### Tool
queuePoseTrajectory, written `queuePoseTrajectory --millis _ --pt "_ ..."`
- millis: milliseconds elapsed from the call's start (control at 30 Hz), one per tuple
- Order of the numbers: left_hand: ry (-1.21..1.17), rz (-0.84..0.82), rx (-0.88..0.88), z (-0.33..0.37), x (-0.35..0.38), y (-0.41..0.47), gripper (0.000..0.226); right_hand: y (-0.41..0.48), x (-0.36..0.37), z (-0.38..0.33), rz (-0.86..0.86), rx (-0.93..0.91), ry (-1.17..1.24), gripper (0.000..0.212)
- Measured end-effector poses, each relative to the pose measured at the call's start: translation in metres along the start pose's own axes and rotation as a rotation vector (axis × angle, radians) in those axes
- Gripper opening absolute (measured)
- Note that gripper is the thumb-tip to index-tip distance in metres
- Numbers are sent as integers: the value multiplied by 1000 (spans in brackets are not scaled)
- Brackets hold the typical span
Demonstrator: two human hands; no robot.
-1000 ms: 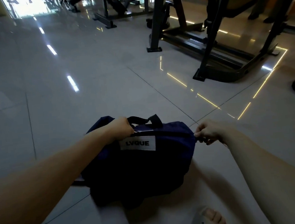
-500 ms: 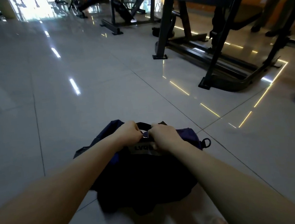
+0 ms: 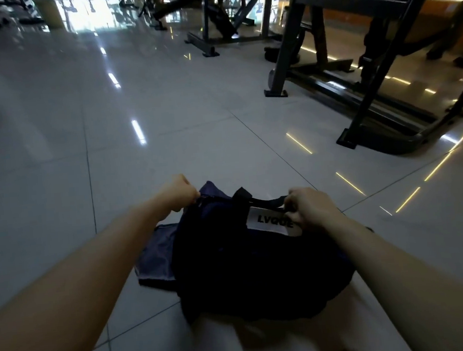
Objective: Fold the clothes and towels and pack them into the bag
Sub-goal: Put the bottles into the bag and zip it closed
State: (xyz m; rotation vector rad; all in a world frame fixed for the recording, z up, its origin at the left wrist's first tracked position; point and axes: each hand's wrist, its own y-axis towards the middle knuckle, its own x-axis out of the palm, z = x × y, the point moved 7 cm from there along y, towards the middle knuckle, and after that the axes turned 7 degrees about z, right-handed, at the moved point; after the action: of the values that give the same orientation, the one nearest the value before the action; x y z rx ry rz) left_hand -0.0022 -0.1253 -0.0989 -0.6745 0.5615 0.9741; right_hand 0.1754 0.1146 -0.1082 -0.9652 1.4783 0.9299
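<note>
1. At the near edge of the view, two bare forearms reach forward from the lower corners over a glossy tiled floor point(image 3: 55, 162). Between them lies a pale, blurred shape too smeared to name.
2. Just beyond it, the duffel bag point(image 3: 247, 272) sits on the floor between the forearms. It is dark navy, slumped and rumpled.
3. At the bag's left side, a paler blue-grey fabric panel point(image 3: 157, 254) lies flat on the tile and touches the bag. I cannot tell whether it belongs to the bag.
4. The right hand point(image 3: 309, 210) has its fingers curled and grips the bag's top edge. It sits against the right end of a white label point(image 3: 271, 222) printed LVQUE.
5. A black carry strap point(image 3: 241, 194) rises in a short loop from the top of the bag, between the two hands.
6. The left hand point(image 3: 178, 191) is closed like a fist and pinches the bag's far left corner along the zip line. The fingers hide exactly what they hold.
7. Farther out, thin yellow light reflections point(image 3: 350, 183) streak the tiles to the right. White ones point(image 3: 138, 131) run up the left.
8. Beyond those on the right, dark steel gym machine frames point(image 3: 284, 53) stand on the floor, well apart from the bag.
9. At the far end, a bright window point(image 3: 84, 11) glares beside a yellowish pillar point(image 3: 48, 12).
</note>
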Motion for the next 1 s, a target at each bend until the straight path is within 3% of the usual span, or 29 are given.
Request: queuePoseTrajectory --millis 200,333,400,533,633,833,933,1000 --pt "-53 -42 -23 -11 1 -17 16 5 -16 35 102 162 -9 12" --pt "-82 -96 26 3 27 -28 15 3 -12 35 -1 250 -115 10" --pt "-109 -119 47 8 31 -27 16 5 -11 12 -37 195 -121 13" --pt "-134 -182 90 13 34 -31 15 5 -3 -74 -41 -106 37 27" --pt "-132 -239 140 17 38 -39 14 0 6 -107 -20 -271 -33 17" --pt "-328 -141 81 -1 51 -34 14 13 -13 -79 45 -293 -73 14" --pt "-357 -28 -60 -54 54 -16 20 16 -18 -64 18 -266 -62 19" --pt "-235 63 -231 -108 51 -8 22 14 -18 -62 -11 -260 -47 21"
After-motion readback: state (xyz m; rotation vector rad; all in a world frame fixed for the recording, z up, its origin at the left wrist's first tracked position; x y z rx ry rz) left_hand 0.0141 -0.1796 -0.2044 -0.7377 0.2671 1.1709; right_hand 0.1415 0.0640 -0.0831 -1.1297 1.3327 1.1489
